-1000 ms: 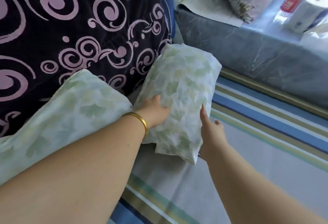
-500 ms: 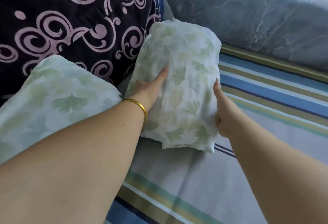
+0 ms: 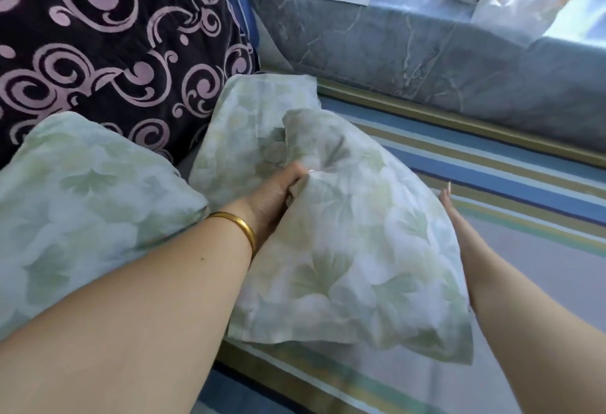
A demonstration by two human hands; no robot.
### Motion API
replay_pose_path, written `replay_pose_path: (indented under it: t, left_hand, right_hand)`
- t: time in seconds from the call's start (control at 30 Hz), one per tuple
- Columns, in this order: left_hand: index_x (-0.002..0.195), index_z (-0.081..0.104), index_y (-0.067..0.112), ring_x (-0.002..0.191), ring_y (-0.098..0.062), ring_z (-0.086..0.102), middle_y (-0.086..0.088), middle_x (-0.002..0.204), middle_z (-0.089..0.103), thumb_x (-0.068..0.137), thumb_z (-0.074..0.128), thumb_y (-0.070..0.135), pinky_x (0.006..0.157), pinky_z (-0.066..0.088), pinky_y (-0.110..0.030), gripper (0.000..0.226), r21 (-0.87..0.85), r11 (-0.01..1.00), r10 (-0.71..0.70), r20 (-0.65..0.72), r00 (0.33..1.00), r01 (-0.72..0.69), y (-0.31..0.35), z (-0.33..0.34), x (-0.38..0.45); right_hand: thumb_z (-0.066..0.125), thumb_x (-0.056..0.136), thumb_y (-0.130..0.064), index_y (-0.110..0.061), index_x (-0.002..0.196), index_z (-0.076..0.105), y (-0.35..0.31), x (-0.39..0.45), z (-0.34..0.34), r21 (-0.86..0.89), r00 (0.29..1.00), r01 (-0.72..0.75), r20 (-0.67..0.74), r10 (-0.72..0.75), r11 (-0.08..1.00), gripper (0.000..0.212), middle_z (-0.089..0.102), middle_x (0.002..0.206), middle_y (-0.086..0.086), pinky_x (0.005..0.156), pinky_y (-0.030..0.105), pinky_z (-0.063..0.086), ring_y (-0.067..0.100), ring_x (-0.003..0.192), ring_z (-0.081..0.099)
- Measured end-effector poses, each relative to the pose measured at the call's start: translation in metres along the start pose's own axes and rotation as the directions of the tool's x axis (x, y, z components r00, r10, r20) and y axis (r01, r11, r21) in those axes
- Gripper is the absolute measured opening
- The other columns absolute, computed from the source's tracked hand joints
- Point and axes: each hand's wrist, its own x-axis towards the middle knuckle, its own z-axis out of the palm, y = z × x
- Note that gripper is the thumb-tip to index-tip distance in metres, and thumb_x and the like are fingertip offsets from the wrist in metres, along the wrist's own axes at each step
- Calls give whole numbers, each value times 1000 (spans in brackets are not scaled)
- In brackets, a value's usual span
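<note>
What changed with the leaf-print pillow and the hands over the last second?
The left hand, flat on the leaf-print pillow before, now grips a bunch of its cover, and the pillow has come away from the dark swirl cushion toward the person. The right hand stays against its right side. The second leaf pillow on the left and the striped sheet lie unchanged.

The pillow (image 3: pixel 354 249) sits right of the 2nd pillow (image 3: pixel 82 200), over the bedsheet (image 3: pixel 541 249).
</note>
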Motion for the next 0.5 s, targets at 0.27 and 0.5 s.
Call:
replay_pose_path:
  t: [0.27, 0.5]
  left_hand:
    - [94, 73, 11, 74, -27, 71, -12, 90, 69, 74, 61, 33, 66, 61, -34, 32, -177, 981, -84, -42, 996, 75, -91, 72, -23]
    - [126, 68, 31, 108, -34, 69, -9, 125, 70, 51, 31, 104, 78, 60, -49, 111, -12, 917, -395, 91, 914, 398, -152, 90, -9]
  right_hand:
    - [38, 70, -92, -21, 117, 74, 55, -66, -109, 164, 998, 7, -57, 3, 986, 92, 69, 124, 17, 73, 60, 57, 45, 107, 67]
    - [18, 74, -94, -17, 92, 82, 92, -89, -172, 139, 987, 49, -157, -27, 989, 101, 76, 104, 16, 60, 43, 60, 38, 86, 74]
